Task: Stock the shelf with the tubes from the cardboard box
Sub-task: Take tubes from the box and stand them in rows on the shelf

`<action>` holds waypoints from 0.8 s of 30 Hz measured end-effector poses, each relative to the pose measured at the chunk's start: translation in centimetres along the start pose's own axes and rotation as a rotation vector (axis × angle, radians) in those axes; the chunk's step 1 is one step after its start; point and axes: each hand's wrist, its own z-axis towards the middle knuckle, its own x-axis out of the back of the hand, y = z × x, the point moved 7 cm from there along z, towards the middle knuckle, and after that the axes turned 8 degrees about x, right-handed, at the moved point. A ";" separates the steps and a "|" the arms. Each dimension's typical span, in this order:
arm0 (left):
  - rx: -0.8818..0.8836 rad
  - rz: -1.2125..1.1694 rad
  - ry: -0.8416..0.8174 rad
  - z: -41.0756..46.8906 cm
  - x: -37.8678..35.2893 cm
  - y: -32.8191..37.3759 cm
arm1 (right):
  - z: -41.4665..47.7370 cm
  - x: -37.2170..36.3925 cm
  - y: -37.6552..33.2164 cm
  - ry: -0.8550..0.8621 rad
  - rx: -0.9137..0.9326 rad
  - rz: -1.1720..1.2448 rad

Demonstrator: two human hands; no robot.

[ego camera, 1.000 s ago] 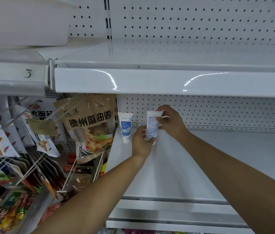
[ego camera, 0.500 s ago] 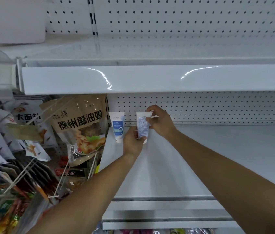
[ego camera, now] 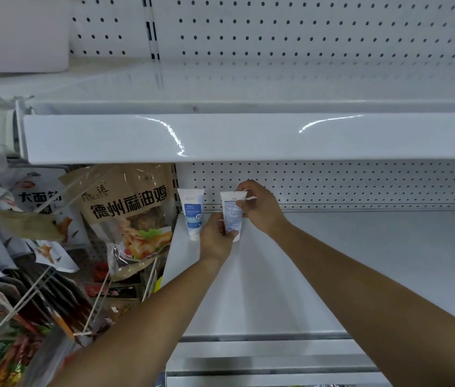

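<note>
Two hands, my left hand [ego camera: 216,237] and right hand [ego camera: 261,209], grip one tube [ego camera: 231,212] upright, so it stands beside the other tube [ego camera: 193,212] on the shelf [ego camera: 360,261].

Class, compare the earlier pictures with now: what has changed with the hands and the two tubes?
The held tube has edged slightly left, nearer the standing tube. The left hand still grips its lower end and the right hand its top. The standing tube stayed put.
</note>
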 end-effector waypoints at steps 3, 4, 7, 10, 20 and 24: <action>0.013 0.007 -0.007 0.2 -0.1 0.0 | 0.2 -0.1 0.1 -0.008 0.006 -0.030; 0.010 0.015 -0.011 0.3 -0.1 0.0 | 0.2 -0.1 0.2 -0.010 0.005 -0.035; 0.002 0.045 -0.015 0.6 -0.1 0.0 | 0.3 -0.1 0.2 -0.009 0.005 -0.041; 0.016 0.035 -0.012 0.7 0.0 -0.1 | 0.5 -0.2 0.3 -0.009 0.010 -0.040; 0.018 0.021 -0.018 0.8 -0.1 -0.2 | 0.5 -0.2 0.8 -0.016 -0.019 -0.065; 0.027 0.034 -0.027 0.7 0.0 -0.2 | 0.4 -0.2 0.7 -0.029 -0.029 -0.070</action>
